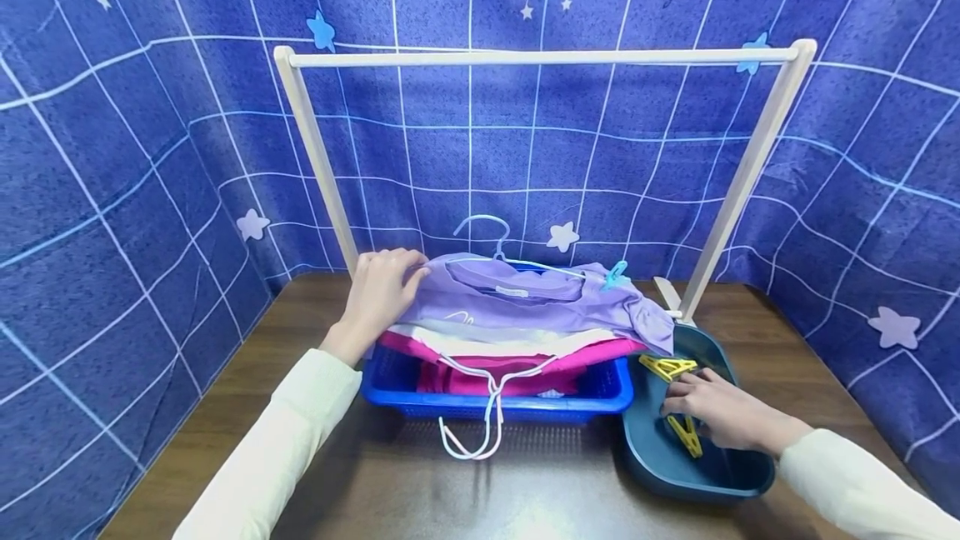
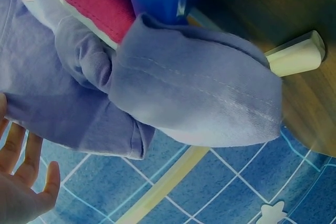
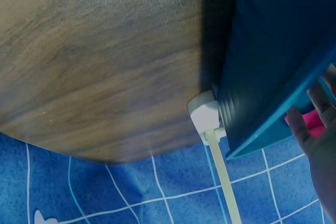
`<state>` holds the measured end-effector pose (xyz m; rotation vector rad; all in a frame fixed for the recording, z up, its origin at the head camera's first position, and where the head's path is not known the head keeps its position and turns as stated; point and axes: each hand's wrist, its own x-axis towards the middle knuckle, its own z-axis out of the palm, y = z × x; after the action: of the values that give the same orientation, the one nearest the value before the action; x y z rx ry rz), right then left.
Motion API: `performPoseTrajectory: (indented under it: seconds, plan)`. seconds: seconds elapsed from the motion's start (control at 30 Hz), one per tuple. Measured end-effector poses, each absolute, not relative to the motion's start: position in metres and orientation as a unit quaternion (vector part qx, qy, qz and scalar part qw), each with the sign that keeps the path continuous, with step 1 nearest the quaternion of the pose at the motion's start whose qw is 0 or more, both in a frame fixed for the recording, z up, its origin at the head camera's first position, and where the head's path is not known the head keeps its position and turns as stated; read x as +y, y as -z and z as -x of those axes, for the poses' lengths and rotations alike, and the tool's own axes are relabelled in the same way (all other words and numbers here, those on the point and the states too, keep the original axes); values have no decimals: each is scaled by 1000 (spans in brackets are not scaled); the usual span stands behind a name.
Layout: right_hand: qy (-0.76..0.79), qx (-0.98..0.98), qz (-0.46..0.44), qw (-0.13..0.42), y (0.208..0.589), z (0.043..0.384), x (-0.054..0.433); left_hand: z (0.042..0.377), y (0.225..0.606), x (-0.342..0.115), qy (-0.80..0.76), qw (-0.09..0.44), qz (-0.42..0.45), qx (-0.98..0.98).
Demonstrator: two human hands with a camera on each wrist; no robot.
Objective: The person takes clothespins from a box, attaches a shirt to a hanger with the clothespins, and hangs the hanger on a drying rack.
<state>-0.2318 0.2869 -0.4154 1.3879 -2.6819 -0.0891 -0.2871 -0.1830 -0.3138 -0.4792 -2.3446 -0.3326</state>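
A purple shirt [image 1: 480, 307] lies over a blue basket [image 1: 495, 408], with a light-blue hanger [image 1: 501, 240] in its neck. A light-blue clothespin [image 1: 617, 275] clips the shirt's shoulder on the right. At the opposite shoulder, my left hand [image 1: 382, 290] pinches the purple fabric, which also shows in the left wrist view. My right hand [image 1: 708, 408] reaches into a dark teal bin [image 1: 648, 448], its fingers among yellow clothespins [image 1: 684, 433]. In the right wrist view a pink piece [image 3: 313, 123] shows beside those fingers, which look spread.
White and pink clothes [image 1: 495, 352] lie under the shirt, and white hanger hooks [image 1: 480, 444] stick out over the basket's front. Behind stands a white rack [image 1: 540, 57] on the wooden table [image 1: 525, 490]. A blue gridded cloth [image 1: 480, 148] hangs at the back.
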Motion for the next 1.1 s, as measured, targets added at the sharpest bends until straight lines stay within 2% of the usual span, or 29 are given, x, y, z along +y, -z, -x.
performPoseTrajectory:
  seconds: [0.57, 0.97, 1.1]
  plan:
    - [52, -890, -451, 45, 422, 234, 288, 288, 316, -183, 134, 356, 183, -906]
    - [43, -891, -450, 51, 422, 236, 292, 289, 315, -182, 134, 359, 184, -905]
    - [35, -886, -457, 73, 422, 236, 294, 289, 314, -182, 133, 357, 183, -906]
